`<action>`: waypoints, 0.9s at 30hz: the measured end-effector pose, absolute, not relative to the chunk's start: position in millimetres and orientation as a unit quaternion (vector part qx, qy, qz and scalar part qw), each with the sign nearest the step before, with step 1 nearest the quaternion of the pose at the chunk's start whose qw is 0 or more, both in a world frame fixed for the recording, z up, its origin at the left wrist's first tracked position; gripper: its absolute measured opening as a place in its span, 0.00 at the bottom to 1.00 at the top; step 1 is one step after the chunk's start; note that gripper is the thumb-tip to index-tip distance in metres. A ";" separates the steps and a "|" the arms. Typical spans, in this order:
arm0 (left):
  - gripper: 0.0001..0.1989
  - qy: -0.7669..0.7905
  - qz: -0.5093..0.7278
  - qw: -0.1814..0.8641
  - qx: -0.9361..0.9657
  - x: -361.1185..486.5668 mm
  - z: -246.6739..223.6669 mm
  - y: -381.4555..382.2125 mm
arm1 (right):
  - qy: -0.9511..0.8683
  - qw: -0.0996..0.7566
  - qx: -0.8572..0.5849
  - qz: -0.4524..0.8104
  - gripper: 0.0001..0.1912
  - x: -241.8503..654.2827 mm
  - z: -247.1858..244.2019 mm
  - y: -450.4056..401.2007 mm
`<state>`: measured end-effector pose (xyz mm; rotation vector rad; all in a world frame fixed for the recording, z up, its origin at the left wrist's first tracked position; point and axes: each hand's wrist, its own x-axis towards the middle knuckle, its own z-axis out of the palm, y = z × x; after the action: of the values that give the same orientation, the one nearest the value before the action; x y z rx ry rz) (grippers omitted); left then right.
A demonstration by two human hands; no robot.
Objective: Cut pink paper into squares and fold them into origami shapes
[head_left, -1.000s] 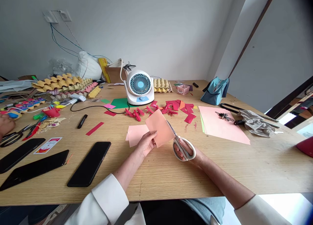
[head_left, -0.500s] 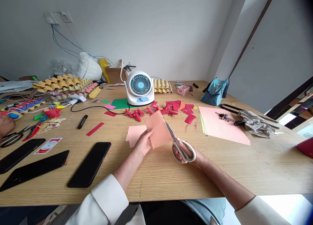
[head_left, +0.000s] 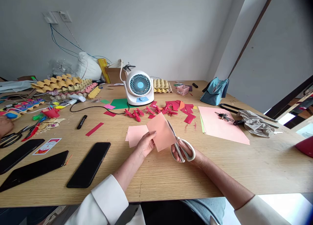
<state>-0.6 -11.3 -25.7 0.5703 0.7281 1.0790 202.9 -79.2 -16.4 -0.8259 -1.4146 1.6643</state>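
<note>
A salmon-pink paper point(head_left: 161, 132) is pinched at its lower left edge between the thumb and fingers of my left hand point(head_left: 146, 144). My right hand point(head_left: 187, 152) is closed round the white handles of a pair of scissors point(head_left: 181, 149). The scissors' blades point up and to the left, beside the paper's right edge; whether they touch it I cannot tell. More pink paper point(head_left: 135, 133) lies on the table just left of the held piece. Red paper shapes point(head_left: 137, 114) are spread behind the paper.
A white fan point(head_left: 140, 88) stands at the back. Large pink sheets point(head_left: 222, 124) with keys on top lie to the right. Dark phones point(head_left: 89, 164) and a black marker point(head_left: 82, 122) lie to the left. Another person's hand point(head_left: 5, 125) is at the far left edge.
The held paper has tilted and shifted slightly right and down, with my left hand following a little to the right. The scissors' handles have turned slightly.
</note>
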 end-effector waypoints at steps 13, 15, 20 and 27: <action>0.20 0.320 0.547 0.723 0.277 9.0 -32.3 -15.1 | -0.557 0.418 -0.224 0.682 0.27 200.2 -22.4 -75.4; 0.20 0.322 0.556 0.711 0.285 11.2 -31.8 -17.1 | -0.550 0.418 -0.224 0.688 0.28 199.6 -21.2 -76.0; 0.20 0.315 0.597 0.668 0.314 16.0 -28.9 -21.9 | -0.527 0.405 -0.217 0.715 0.29 198.4 -15.9 -79.0; 0.20 0.317 0.545 0.714 0.303 11.3 -28.9 -19.9 | -0.553 0.397 -0.230 0.695 0.28 201.4 -19.8 -76.6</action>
<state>11.3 -19.9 -28.9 0.6723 0.7033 1.2076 201.4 -76.6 -19.8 -0.5838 -1.4004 1.7617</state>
